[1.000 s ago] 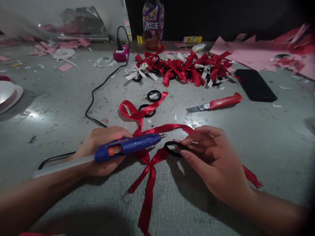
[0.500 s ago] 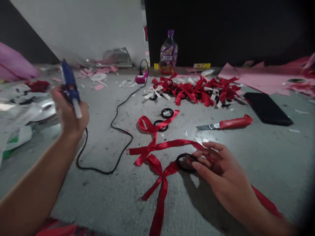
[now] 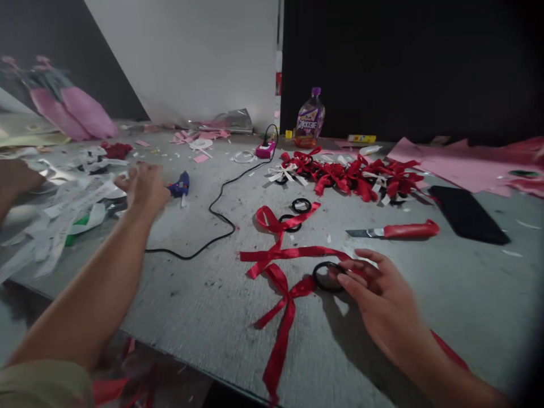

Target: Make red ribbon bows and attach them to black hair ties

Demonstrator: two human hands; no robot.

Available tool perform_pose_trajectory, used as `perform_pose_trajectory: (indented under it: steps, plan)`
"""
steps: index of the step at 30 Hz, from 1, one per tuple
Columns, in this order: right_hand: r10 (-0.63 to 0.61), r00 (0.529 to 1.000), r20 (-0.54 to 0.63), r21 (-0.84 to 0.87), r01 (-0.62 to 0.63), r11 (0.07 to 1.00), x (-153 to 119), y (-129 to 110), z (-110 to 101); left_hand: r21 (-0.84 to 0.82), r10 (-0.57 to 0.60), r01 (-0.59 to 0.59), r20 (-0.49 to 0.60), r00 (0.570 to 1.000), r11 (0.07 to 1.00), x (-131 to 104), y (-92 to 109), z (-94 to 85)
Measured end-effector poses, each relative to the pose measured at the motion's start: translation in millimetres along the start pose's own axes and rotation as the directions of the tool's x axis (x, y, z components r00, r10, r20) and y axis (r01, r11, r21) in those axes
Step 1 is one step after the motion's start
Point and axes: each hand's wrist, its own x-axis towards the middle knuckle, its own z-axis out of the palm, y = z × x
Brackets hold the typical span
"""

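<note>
My right hand (image 3: pixel 380 297) pinches a black hair tie (image 3: pixel 317 276) between thumb and fingers, at the right of the table. A red ribbon bow (image 3: pixel 289 294) lies against the tie, its tails spread on the tabletop. My left hand (image 3: pixel 147 187) is held over the left side with its fingers apart, slightly blurred, and no object shows in it. Just right of it rests a blue glue gun (image 3: pixel 181 186) on the table. Ahead of my right hand lie a loop of red ribbon (image 3: pixel 267 218) and another black hair tie (image 3: pixel 301 205).
A knife with a red handle (image 3: pixel 410 230) and a black phone (image 3: pixel 467 215) lie at right. Behind them is a pile of red bows (image 3: pixel 344 175). The black cord (image 3: pixel 221 212) runs to a pink socket (image 3: pixel 266 149). Another person's arm (image 3: pixel 17 184) reaches in at left, by white ribbon scraps (image 3: pixel 70 218).
My left hand has let go of the glue gun, which now lies on the table. The view has turned left, bringing another person's arm into sight. My right hand still holds the hair tie.
</note>
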Motion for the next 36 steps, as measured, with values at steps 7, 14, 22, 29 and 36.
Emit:
perform_pose_trajectory:
  steps: [7, 14, 22, 29, 36]
  plan:
    - [-0.093, 0.994, -0.061, 0.018, 0.094, 0.995, 2.5, -10.5, -5.6, -0.023, 0.177, -0.183, 0.392, 0.903, 0.983, 9.0, 176.1, 36.3]
    - [-0.143, 0.986, -0.087, -0.057, 0.138, 0.989, 4.8, -18.6, -11.4, -0.016, 0.357, -0.462, 0.660, 0.661, 0.887, -13.9, 251.8, 72.3]
    - [-0.154, 0.988, -0.027, -0.030, 0.153, 0.988, 3.5, -18.0, -8.8, -0.153, 0.387, -0.395, 0.677, 0.626, 0.906, -18.6, 250.7, 64.7]
    - [-0.105, 0.994, 0.021, 0.058, 0.103, 0.993, 3.7, -19.8, -6.9, -0.512, 0.411, -0.124, 0.498, 0.763, 0.850, -1.7, 282.5, 82.1]
    - [-0.061, 0.998, 0.023, 0.038, 0.060, 0.997, 3.0, -22.5, -4.6, -0.486, 0.291, -0.216, 0.083, 0.953, 0.847, -9.4, 283.0, 124.4]
